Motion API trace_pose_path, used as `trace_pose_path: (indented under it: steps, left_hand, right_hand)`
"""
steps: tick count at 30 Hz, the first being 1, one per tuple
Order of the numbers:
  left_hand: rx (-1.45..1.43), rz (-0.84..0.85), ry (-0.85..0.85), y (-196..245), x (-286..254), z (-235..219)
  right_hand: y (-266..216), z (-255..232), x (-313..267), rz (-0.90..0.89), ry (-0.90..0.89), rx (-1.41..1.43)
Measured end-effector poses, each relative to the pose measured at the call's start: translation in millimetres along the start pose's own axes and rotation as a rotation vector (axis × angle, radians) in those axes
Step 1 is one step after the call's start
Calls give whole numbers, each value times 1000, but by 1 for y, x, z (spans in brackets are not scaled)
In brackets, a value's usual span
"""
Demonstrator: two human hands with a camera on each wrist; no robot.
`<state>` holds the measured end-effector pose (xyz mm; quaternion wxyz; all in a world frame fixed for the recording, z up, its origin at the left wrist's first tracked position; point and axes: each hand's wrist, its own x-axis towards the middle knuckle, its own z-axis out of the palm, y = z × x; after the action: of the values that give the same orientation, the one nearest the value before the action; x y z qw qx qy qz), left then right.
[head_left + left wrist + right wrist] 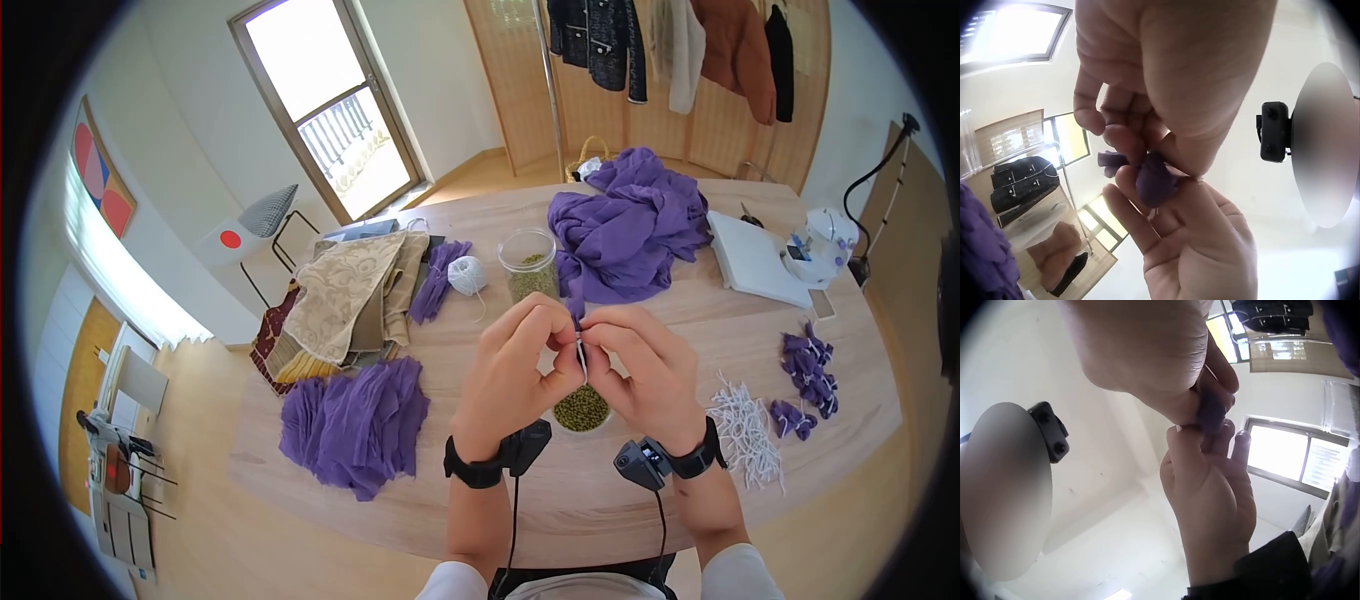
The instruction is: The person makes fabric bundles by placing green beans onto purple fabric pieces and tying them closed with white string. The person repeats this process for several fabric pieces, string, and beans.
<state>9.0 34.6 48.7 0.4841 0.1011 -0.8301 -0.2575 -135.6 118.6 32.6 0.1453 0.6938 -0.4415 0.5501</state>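
Held up in front of me is a small bundle of purple cloth [1157, 181], its gathered end poking out between my fingertips. My left hand [512, 365] and right hand [645, 370] meet at it, thumbs and index fingers pinching from both sides. A bit of white string [1179, 429] shows at the left thumb tip; most of it is hidden by the fingers. Below the hands, partly covered by them, is a round container of green beans [581, 410]. Just beyond them stands a clear jar [526, 250], partly filled with the same green beans.
Purple cloth pieces [355, 425] lie left, near folded fabrics [345, 290]. A ball of white yarn [466, 275] sits by the jar, with a large purple cloth heap [635, 225] behind. At right are cut white strings [748, 430], tied purple bundles [808, 370] and a sewing machine [822, 245].
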Motion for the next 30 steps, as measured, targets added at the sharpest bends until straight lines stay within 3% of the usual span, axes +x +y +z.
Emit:
trace_pose_path:
  steps: [6,9,15,30]
  left_hand:
    - [-36,51,-41,2,0,-4]
    - [-34,52,-37,0,0,-5]
    - [-40,54,-44,0,1,-6]
    - [-123,28,-88,-3,-1,-2]
  right_hand:
    - [1,-2,-3,59,-28,47]
    - [3,-2,-1,18,52,67]
    - [0,-6,3,-71,14,26]
    - [0,-3,0,42,18,68]
